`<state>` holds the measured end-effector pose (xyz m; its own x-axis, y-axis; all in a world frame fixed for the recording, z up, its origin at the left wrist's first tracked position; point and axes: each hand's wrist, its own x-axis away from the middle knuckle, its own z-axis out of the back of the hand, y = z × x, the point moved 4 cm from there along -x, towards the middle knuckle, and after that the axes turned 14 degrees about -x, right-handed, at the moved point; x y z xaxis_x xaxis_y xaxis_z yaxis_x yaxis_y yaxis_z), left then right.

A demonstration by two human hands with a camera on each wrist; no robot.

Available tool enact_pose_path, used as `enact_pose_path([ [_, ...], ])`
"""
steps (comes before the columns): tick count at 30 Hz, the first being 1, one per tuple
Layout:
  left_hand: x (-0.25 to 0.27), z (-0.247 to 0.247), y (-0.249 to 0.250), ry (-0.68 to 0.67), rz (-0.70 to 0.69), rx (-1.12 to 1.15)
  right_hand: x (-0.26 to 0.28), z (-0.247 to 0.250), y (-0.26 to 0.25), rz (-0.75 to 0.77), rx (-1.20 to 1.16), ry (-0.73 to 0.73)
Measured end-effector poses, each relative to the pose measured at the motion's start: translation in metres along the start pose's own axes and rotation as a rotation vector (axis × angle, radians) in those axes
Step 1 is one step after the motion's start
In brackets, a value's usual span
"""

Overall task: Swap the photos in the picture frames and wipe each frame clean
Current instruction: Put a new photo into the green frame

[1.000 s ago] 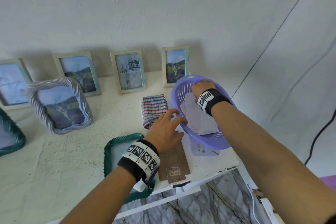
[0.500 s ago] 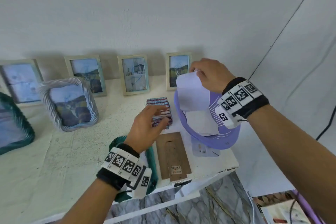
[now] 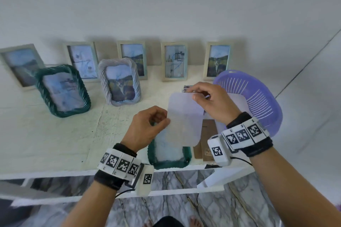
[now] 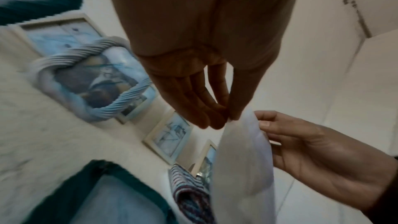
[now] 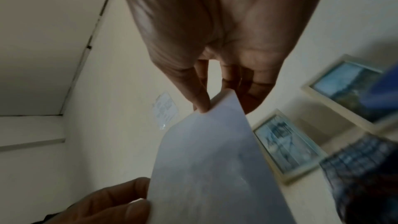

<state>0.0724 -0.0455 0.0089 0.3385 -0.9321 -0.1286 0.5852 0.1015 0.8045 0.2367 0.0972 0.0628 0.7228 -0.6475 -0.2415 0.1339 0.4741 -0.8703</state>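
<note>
1. Right hand (image 3: 212, 103): thumb and fingertips pinch the top edge of the photo sheet (image 3: 184, 120), just right of frame centre in the head view. Grip is at the very rim.
2. Left hand (image 3: 147, 129): thumb against fingertips pinches the sheet's left edge. The sheet hangs between both hands, blank side toward the camera.
3. Below the sheet, at lower centre, the open green frame (image 3: 187, 156) lies flat near the table (image 3: 55, 134) edge; the brown backing board (image 3: 207, 134) lies just to its right.
4. Purple basket (image 3: 258, 101) sits at right centre, the striped cloth (image 4: 189, 192) behind the hands, and more frames lean against the wall across the top.
5. Risks, as I judge them: edge pinches could crease or smudge the print; the sheet might go in face-wrong; the frame close to the table edge could get nudged off.
</note>
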Motion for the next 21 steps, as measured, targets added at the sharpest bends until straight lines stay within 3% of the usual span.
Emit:
enact_pose_path([
  [4, 0.01, 0.003, -0.029, 0.005, 0.129, 0.079, 0.013, -0.026, 0.035, -0.158, -0.126, 0.091],
  [8, 0.014, 0.003, -0.054, 0.01, 0.211, 0.083, 0.031, -0.055, 0.06, -0.35, -0.146, 0.0],
  [21, 0.022, -0.022, -0.094, 0.022, 0.259, -0.219, 0.062, -0.092, 0.082, -0.466, 0.07, 0.062],
])
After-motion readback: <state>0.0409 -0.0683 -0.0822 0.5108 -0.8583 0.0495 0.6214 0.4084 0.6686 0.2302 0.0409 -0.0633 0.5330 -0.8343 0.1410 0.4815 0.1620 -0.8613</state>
